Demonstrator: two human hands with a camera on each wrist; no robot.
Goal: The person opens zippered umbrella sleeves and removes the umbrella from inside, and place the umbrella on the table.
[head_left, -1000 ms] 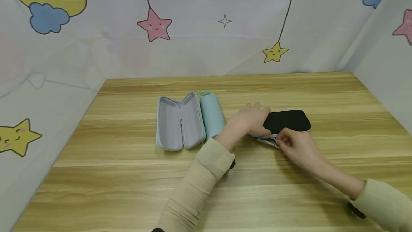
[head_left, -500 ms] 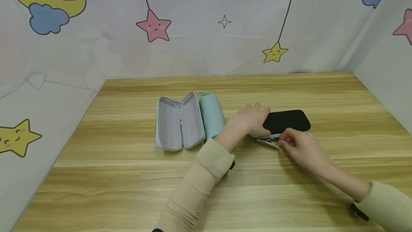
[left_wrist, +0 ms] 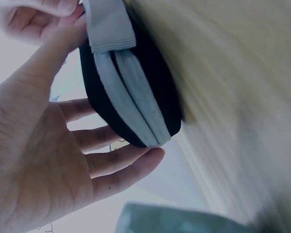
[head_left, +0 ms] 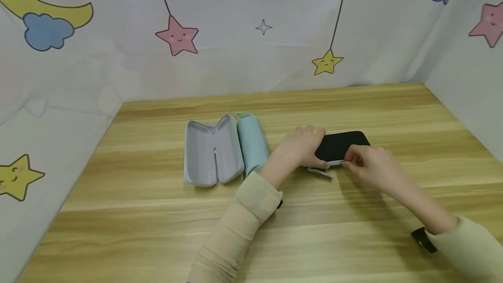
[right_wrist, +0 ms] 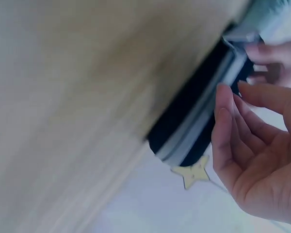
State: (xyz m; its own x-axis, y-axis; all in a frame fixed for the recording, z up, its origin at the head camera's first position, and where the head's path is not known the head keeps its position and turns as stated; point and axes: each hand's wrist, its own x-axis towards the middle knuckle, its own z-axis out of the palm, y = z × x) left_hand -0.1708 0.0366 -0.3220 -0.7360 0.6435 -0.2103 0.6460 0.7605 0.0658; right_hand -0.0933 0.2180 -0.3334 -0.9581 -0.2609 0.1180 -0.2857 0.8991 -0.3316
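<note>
A black zip case (head_left: pixel 339 146) with a pale grey zipper band (left_wrist: pixel 131 97) lies flat toward the right of the table. My left hand (head_left: pixel 300 146) grips its left end, the thumb on the near side and the fingers behind, as the left wrist view shows. My right hand (head_left: pixel 371 165) has its thumb and index fingertips at the near zippered edge, seeming to pinch it; whether a zipper pull is between them is hidden. A grey strap (head_left: pixel 321 172) hangs loose from the near left corner, apart from the right hand.
Left of the hands stands an open pale grey hard case (head_left: pixel 201 156) with both halves spread. Touching its right side lies a light blue rolled pouch (head_left: pixel 253 141) with a loop, partly behind the left forearm. A printed cloth (head_left: pixel 235 64) hangs behind the wooden table (head_left: pixel 157 230).
The right hand has let go of the strap and moved right along the case's zippered edge. The left hand keeps its hold. The head view has shifted slightly.
</note>
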